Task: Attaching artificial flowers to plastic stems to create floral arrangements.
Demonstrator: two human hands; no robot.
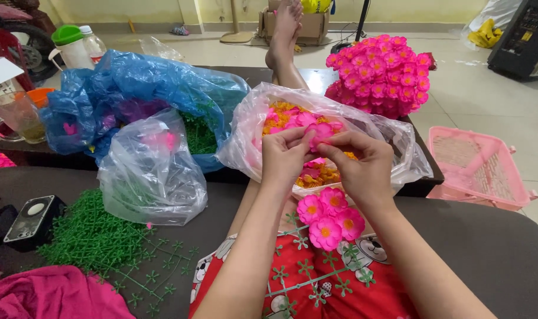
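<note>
My left hand (285, 155) and my right hand (358, 163) meet over a clear plastic bag (245, 136) of orange and pink flower parts. Both pinch one pink plastic flower (320, 132) between their fingertips. On my lap, three finished pink flowers with orange centres (328, 216) sit on a green plastic stem frame (307, 269). My leg stretches forward across a dark low table (254, 74).
A blue plastic bag (127, 88) and a smaller clear bag (154, 171) lie to the left. Loose green stems (92, 236) pile beside a small black device (33, 220). A ball of pink flowers (380, 74) sits at the back right, and a pink basket (478, 168) stands on the floor.
</note>
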